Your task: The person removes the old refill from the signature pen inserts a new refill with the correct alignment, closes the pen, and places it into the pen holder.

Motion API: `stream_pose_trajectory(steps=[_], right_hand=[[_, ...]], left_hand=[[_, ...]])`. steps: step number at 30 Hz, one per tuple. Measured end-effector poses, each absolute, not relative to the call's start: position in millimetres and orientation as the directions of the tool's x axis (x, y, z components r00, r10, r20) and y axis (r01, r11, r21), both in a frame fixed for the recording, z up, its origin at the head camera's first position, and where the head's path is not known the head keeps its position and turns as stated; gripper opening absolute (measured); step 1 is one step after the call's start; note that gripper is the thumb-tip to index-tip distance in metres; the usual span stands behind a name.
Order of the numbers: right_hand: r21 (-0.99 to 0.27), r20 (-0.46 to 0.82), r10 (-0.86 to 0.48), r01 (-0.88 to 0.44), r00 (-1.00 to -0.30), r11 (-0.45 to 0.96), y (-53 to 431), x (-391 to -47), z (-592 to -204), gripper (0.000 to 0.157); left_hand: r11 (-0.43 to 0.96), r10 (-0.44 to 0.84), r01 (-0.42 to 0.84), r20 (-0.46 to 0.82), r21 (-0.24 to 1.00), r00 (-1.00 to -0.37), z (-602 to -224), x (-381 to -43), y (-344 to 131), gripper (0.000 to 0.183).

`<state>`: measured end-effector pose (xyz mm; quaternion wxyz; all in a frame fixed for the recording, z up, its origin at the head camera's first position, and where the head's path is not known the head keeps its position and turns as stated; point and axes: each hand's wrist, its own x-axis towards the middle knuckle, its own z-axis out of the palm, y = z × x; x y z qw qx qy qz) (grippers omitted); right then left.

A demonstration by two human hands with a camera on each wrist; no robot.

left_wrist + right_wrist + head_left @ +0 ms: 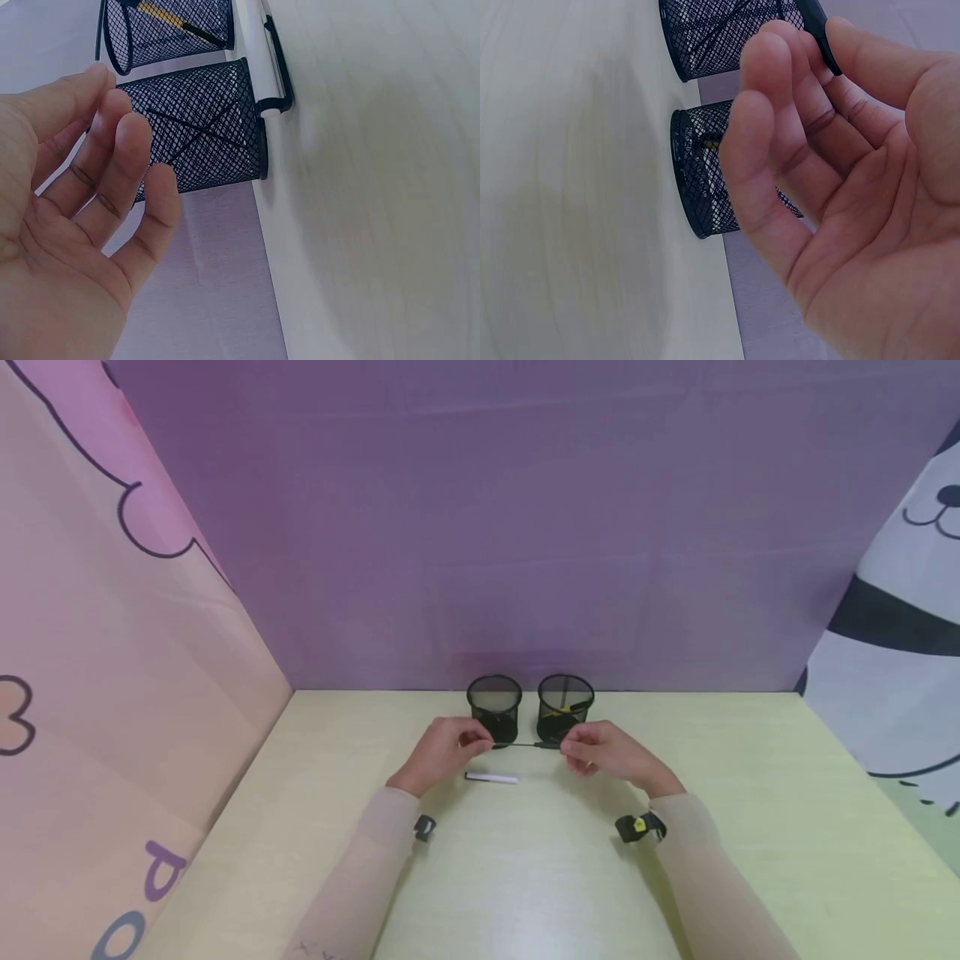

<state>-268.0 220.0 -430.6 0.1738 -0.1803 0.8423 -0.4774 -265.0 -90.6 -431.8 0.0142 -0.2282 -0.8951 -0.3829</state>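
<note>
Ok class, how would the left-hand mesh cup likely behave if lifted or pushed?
The left-hand mesh cup would probably feel light for its size, being open mesh. It may be fairly stiff, since it holds a neat round shape. It stands upright, so a push up high might tip it.

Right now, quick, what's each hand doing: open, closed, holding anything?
Left hand: closed, pinching the thin shaft end of a slim black-handled tool.
Right hand: closed, pinching that tool's black handle.
</note>
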Motion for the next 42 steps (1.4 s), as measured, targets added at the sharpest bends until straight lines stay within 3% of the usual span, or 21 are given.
stream_pose_trajectory(steps=[42], right_hand=[[-0.864,-0.121,-0.454,-0.132,-0.883,0.486,227.0,-267.7,-427.4,0.036]], left_hand=[[0.615,0.382,0.412,0.202,0.672,-0.902,-432.9,-271.9,-96.9,0.009]])
